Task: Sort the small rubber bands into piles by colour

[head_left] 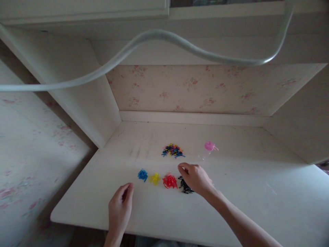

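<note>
My right hand (195,175) hovers over the black pile of small rubber bands (185,187) and partly covers it. Its fingers are pinched closed; whatever they hold, if anything, is hidden. To the left of that pile lie a red pile (170,180), a yellow pile (155,178) and a blue pile (143,175) of similar bands. Behind this row sits a mixed-colour heap of bands (173,150). My left hand (120,202) is near the table's front edge, closest to the blue pile, with fingers curled together and their contents not visible.
A small clear container with a pink lid (209,146) is at the back right of the white tabletop (246,206). Side panels and a floral back wall (164,89) enclose the table. A pale cable (159,34) crosses high in front of the cabinet.
</note>
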The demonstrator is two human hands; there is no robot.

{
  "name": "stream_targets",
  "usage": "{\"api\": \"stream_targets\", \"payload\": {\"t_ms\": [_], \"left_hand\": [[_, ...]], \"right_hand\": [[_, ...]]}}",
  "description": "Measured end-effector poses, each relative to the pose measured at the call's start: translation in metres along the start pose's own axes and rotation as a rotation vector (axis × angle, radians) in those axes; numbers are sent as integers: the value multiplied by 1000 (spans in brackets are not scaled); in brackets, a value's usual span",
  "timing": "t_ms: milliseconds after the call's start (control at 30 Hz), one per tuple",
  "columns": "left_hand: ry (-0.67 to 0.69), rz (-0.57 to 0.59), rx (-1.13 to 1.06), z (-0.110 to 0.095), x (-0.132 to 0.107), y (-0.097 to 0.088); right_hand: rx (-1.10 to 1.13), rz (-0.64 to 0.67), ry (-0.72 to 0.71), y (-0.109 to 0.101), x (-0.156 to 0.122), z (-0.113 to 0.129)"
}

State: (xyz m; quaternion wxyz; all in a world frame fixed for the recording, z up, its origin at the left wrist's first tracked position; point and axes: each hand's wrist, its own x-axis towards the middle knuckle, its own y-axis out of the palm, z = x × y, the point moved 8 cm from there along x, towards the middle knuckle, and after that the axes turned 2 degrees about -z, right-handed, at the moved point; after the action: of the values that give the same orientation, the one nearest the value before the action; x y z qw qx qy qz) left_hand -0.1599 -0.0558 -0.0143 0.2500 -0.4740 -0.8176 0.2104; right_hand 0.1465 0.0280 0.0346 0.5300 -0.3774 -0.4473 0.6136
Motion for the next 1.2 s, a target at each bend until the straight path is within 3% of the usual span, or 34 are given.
{"api": "stream_targets", "payload": {"t_ms": [233,433,767,1200], "left_hand": [[-1,53,-48,-6,1,4],[-1,84,-95,-6,-1,6],[22,109,-67,-12,1,8],[37,126,-31,-12,-1,8]], "right_hand": [[-191,29,-3,24,60,32],[-264,71,1,41,89,40],[-247,96,4,41,95,44],[-68,44,3,16,82,26]]}}
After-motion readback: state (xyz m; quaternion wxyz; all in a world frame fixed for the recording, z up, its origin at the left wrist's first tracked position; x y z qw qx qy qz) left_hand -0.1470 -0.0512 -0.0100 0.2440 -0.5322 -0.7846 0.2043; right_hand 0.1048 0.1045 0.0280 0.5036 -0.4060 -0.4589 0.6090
